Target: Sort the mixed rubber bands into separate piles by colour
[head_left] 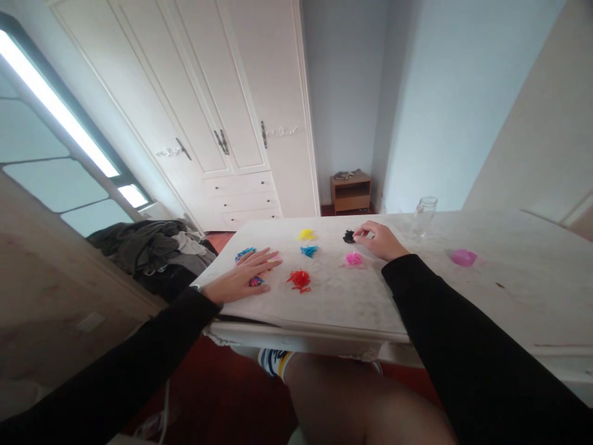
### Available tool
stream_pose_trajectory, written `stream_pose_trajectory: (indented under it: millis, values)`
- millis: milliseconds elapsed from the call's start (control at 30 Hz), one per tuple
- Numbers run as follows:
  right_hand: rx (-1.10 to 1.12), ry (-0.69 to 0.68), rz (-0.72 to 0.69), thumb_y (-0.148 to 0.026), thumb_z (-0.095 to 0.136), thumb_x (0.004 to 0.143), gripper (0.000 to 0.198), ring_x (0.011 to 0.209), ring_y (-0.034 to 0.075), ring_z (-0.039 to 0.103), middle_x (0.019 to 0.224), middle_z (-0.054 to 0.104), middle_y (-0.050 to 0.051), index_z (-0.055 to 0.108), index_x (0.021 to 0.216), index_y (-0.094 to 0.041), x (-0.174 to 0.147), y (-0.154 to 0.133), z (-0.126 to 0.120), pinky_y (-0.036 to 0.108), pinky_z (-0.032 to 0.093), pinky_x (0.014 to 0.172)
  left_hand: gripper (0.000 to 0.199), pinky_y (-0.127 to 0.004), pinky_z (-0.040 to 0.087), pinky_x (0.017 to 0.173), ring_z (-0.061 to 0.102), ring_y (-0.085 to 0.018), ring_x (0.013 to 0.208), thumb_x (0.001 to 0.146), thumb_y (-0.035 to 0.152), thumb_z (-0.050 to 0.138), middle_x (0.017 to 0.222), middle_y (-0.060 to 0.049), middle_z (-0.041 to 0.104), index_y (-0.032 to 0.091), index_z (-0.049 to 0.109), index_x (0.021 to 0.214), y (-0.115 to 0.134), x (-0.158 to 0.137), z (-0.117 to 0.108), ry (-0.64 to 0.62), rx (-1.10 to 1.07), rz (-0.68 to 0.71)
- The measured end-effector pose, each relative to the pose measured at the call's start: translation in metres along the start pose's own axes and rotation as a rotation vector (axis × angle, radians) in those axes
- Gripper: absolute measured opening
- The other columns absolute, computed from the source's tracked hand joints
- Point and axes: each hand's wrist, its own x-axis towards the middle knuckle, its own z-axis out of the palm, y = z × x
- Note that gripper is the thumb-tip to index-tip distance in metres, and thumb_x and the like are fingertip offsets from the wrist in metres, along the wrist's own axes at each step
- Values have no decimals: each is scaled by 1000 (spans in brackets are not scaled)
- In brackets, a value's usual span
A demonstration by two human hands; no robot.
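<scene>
My left hand (245, 275) lies flat with fingers spread over a mixed-colour pile of small rubber bands (244, 253), hiding much of it. At the far side of the table, my right hand (377, 240) pinches thumb and finger at the right edge of a black rubber band pile (348, 236). Between the hands sit separate little piles: yellow rubber bands (306, 235), blue rubber bands (309, 251), red rubber bands (300, 280) and pink rubber bands (354, 259). Single bands are too small to make out clearly.
A clear glass jar (425, 216) stands upright on the white table (347, 303), right of my right hand. Farther right lies a flat pink-purple piece (464, 258). Dark clothes (157, 253) are heaped past the left edge; a wardrobe (222, 93) stands behind.
</scene>
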Motion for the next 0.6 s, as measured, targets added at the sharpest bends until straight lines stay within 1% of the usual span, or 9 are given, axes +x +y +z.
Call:
stream_pose_trajectory:
  millis: [133, 200, 267, 333, 400, 500, 567, 600]
  values:
    - [21, 18, -12, -31, 64, 77, 14, 84, 22, 62, 90, 68, 6, 72, 77, -19, -3, 5, -1, 38, 49, 81, 59, -58, 7, 128, 18, -31, 160, 104, 55, 41, 171, -5, 27, 35, 39, 159, -3, 15, -1, 52, 45, -78]
    - [25, 66, -37, -31, 65, 76, 14, 90, 24, 62, 94, 67, 7, 72, 81, -20, -2, 10, -1, 42, 50, 85, 57, -58, 9, 128, 20, -31, 159, 105, 54, 37, 171, -5, 28, 33, 43, 157, -8, 23, 1, 83, 62, -86]
    - [30, 160, -68, -31, 66, 74, 21, 102, 29, 61, 105, 66, 10, 73, 92, -22, -1, 15, -1, 47, 50, 91, 57, -54, 16, 128, 23, -31, 158, 105, 54, 37, 171, -7, 28, 29, 48, 155, -13, 31, 5, 120, 58, -83]
    - [30, 242, -95, -31, 67, 73, 38, 118, 34, 56, 120, 63, 12, 70, 109, -23, 1, 20, 0, 52, 48, 98, 59, -49, 23, 127, 29, -30, 156, 104, 55, 36, 171, -9, 29, 24, 51, 153, -19, 38, 9, 180, 40, -101]
    - [21, 261, -102, -32, 67, 73, 53, 129, 37, 49, 133, 57, 13, 65, 125, -24, 2, 25, 2, 56, 44, 105, 61, -46, 27, 127, 34, -30, 154, 104, 56, 36, 169, -10, 31, 22, 53, 151, -23, 43, 10, 246, 22, -134]
    - [7, 252, -71, -34, 67, 75, 65, 140, 38, 40, 144, 49, 14, 56, 138, -25, 2, 29, 4, 60, 35, 114, 62, -46, 26, 128, 37, -29, 152, 104, 57, 34, 168, -11, 34, 19, 54, 150, -29, 44, 5, 317, -8, -164]
    - [4, 273, -34, -36, 66, 76, 69, 144, 38, 37, 148, 45, 14, 51, 143, -27, 1, 31, 4, 62, 27, 119, 63, -46, 26, 128, 37, -29, 152, 104, 58, 34, 168, -11, 33, 20, 54, 150, -31, 41, 0, 315, -48, -144]
    - [6, 292, -12, -37, 66, 77, 70, 145, 38, 35, 150, 43, 13, 49, 145, -28, 0, 32, 4, 64, 24, 120, 63, -46, 26, 127, 35, -29, 153, 104, 60, 36, 169, -10, 33, 22, 53, 151, -31, 38, -2, 284, -65, -118]
